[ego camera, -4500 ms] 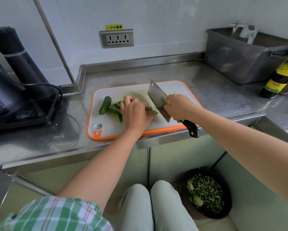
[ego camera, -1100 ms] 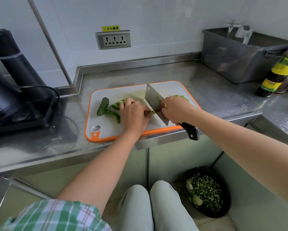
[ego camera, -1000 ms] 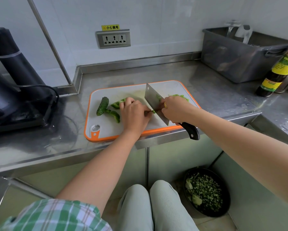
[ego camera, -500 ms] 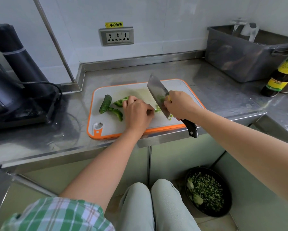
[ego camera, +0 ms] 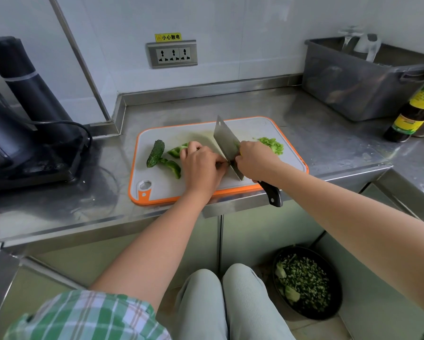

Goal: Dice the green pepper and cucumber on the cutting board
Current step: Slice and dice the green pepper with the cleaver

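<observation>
Fingers of our left hand [ego camera: 201, 165] curl over the green pepper [ego camera: 177, 151], knuckles guiding the broad steel cleaver [ego camera: 226, 146]; our right hand [ego camera: 256, 161] wraps its black handle [ego camera: 271, 193] firmly for control.

Steel counter [ego camera: 316, 133] carries cutting board [ego camera: 289, 155], tub [ego camera: 353, 89], bottle [ego camera: 412, 114].

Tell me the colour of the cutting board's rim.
Orange rim on the cutting board, around a pale grey surface; the head view shows it best.
</observation>
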